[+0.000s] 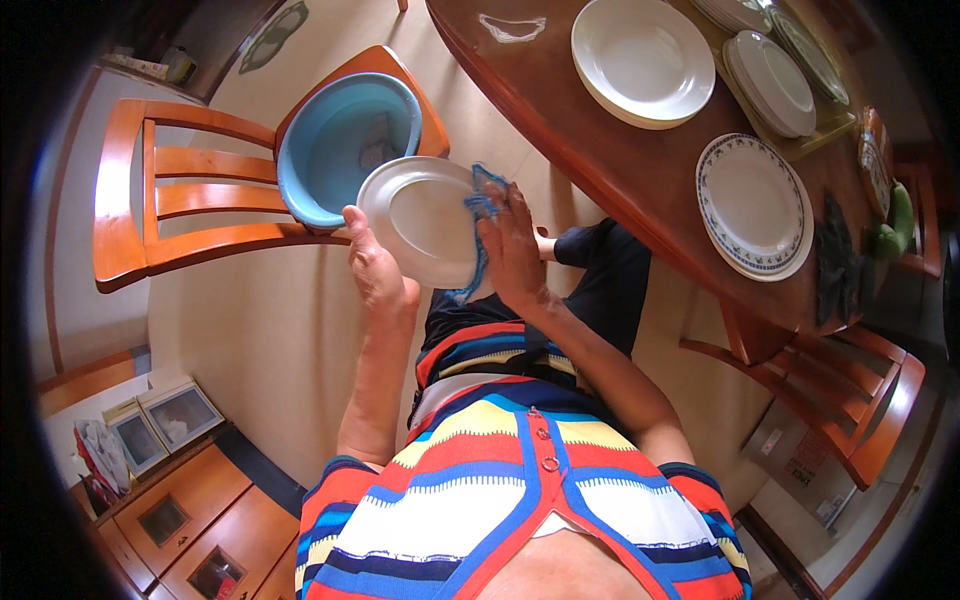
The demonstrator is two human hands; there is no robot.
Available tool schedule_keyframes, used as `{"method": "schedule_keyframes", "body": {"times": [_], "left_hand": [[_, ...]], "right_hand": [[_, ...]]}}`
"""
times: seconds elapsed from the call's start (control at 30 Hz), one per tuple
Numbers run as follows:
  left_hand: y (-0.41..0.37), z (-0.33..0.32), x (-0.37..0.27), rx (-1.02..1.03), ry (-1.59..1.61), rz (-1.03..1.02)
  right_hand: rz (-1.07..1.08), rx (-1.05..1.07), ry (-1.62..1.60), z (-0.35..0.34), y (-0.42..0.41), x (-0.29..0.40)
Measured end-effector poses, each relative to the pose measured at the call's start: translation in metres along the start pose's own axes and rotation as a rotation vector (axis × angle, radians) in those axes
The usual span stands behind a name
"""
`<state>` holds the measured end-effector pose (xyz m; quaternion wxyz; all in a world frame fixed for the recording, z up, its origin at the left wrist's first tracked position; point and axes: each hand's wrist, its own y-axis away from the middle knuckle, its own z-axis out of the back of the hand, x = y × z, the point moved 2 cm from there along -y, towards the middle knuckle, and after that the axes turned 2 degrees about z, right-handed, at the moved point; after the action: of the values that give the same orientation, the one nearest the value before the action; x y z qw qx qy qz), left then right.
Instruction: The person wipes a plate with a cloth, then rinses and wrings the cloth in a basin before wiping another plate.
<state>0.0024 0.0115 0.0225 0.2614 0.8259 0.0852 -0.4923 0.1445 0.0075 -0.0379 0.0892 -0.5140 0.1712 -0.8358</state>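
Observation:
My left hand (379, 262) grips the left edge of a white plate (420, 217), thumb along its rim, the underside seemingly facing up. Pressed against the plate's right edge is my right hand (514, 251), with a white cloth trimmed in blue (480, 202) under its fingers. Just beyond the plate, a blue plastic basin (300, 172) holds water, and something greyish lies in it, too unclear to name. The basin rests on the seat of a wooden chair (210, 199).
At right, a wooden table (637, 172) bears white plates (645, 60), blue-patterned plates (754, 202), a tray (817, 146) of stacked dishes, a dark cloth (836, 262) and a green vegetable (896, 225). Another wooden chair (847, 390) stands at lower right, a wooden cabinet (195, 517) at lower left.

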Motion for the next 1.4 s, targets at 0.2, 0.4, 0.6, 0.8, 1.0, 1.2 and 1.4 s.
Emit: {"method": "schedule_keyframes", "body": {"times": [0.2,0.4,0.6,0.8,1.0,1.2,1.4], "left_hand": [[0.017,-0.005,0.022,0.146,-0.050,0.042],[0.026,0.016,0.019,0.247,-0.588,-0.128],[0.044,-0.017,-0.006,0.904,-0.983,-1.004],[0.041,-0.017,-0.004,0.998,-1.305,-1.024],[0.034,0.011,0.002,0.537,-0.810,-0.526],[0.031,0.025,0.032,0.310,0.075,0.135],[0.007,0.034,0.023,0.219,0.095,0.036]], "right_hand": [[0.195,0.064,-0.021,0.003,-0.022,0.040],[0.062,0.016,-0.354,0.012,-0.052,0.041],[-1.027,0.244,-1.314,0.019,-0.038,-0.023],[-0.927,0.385,-1.543,0.028,-0.011,-0.061],[-0.821,-0.071,-1.418,0.021,-0.020,-0.047],[-0.737,-0.028,-1.235,0.007,-0.018,-0.024],[0.004,0.101,0.132,0.008,-0.012,-0.007]]}}
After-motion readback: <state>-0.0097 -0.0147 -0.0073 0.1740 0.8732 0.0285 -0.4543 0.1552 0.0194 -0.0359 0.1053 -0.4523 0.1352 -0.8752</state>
